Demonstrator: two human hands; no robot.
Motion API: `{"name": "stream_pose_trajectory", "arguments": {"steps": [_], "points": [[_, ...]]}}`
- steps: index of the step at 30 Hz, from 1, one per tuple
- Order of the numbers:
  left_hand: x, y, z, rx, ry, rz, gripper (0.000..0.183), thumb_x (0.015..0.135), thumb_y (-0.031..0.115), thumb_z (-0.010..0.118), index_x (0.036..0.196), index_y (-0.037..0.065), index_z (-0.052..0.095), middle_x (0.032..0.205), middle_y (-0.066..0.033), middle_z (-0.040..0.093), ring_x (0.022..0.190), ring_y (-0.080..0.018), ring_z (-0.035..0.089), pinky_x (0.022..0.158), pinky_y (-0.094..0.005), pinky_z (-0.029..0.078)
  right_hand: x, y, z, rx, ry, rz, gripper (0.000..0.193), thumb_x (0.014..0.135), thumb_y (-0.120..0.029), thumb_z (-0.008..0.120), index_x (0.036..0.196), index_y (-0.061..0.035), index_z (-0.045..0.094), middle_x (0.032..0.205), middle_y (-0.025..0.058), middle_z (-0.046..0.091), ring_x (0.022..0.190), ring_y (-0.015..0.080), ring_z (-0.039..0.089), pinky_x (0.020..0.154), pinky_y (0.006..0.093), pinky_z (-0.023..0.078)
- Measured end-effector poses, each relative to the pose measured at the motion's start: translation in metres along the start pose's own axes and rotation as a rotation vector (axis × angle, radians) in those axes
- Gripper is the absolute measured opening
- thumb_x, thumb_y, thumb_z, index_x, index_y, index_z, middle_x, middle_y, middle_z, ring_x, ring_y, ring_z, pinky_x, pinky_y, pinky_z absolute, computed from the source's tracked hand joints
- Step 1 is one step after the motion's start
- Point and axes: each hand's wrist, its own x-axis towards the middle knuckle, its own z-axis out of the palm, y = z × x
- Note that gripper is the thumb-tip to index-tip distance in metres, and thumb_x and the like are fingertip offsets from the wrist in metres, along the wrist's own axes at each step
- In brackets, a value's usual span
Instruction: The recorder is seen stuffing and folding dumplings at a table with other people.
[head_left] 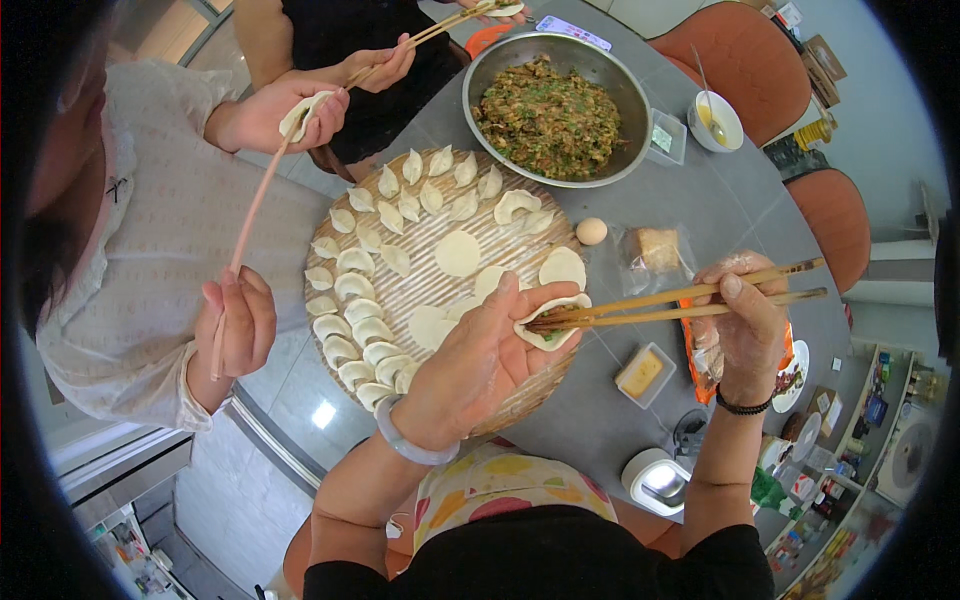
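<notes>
Across the fingers of my left hand (465, 365) lies a round dumpling wrapper (525, 333), its edge curled up around a little green-brown filling. My right hand (748, 325) grips a pair of wooden chopsticks (665, 303), whose tips press into that filling. Beneath my left hand is a round slatted tray (405, 288) bearing several folded dumplings (368, 330) along its left and far sides. Flat wrappers (458, 253) lie at its middle, some partly hidden by my hand. A steel bowl (470, 130) of chopped filling (550, 115) stands beyond the tray.
At left, a person's hands (245, 318) hold a wrapper and pink chopsticks; another person's hand (385, 68) works chopsticks at the far side. An egg (591, 231), bagged food (655, 248), a small plastic box (643, 375) and a white bowl (733, 130) sit on the grey table.
</notes>
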Motion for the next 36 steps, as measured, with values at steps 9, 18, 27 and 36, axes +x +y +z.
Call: {"name": "stream_pose_trajectory", "arguments": {"steps": [9, 18, 27, 36], "points": [[-0.002, 0.003, 0.0, 0.016, 0.02, 0.049, 0.055, 0.1, 0.038, 0.025, 0.123, -0.008, 0.041, 0.114, -0.0176, 0.05, 0.108, -0.0224, 0.052, 0.096, -0.0294, 0.044, 0.007, 0.002, -0.004, 0.076, -0.077, 0.047, 0.019, 0.08, -0.01, 0.057, 0.084, 0.0092, 0.057, 0.067, 0.0219, 0.06, 0.038, 0.0201, 0.053, 0.033, 0.0272, 0.042], [0.0, 0.004, -0.002, -0.044, -0.013, -0.004, 0.056, 0.099, 0.038, 0.022, 0.12, -0.011, 0.039, 0.127, -0.0258, 0.042, 0.117, -0.0362, 0.047, 0.101, -0.0396, 0.041, 0.015, 0.018, -0.025, 0.216, -0.032, 0.096, 0.016, 0.081, -0.008, 0.056, 0.086, 0.0075, 0.057, 0.066, 0.0202, 0.061, 0.038, 0.0204, 0.053, 0.033, 0.028, 0.043], [0.005, 0.002, -0.006, -0.096, 0.031, 0.024, 0.056, 0.099, 0.039, 0.023, 0.122, -0.009, 0.039, 0.126, -0.0277, 0.043, 0.118, -0.0368, 0.047, 0.101, -0.0386, 0.042, 0.019, 0.018, -0.035, 0.272, -0.05, 0.048, 0.016, 0.082, -0.007, 0.056, 0.086, 0.0085, 0.056, 0.064, 0.0209, 0.059, 0.037, 0.0207, 0.051, 0.031, 0.0273, 0.041], [0.006, 0.002, -0.006, 0.012, 0.01, 0.03, 0.054, 0.099, 0.039, 0.025, 0.122, -0.007, 0.042, 0.122, -0.0192, 0.05, 0.113, -0.0242, 0.052, 0.099, -0.0391, 0.042, 0.014, 0.014, -0.036, 0.227, -0.135, 0.052, 0.019, 0.083, -0.009, 0.057, 0.086, 0.0096, 0.056, 0.064, 0.0215, 0.058, 0.037, 0.0202, 0.051, 0.032, 0.0274, 0.042]]}}
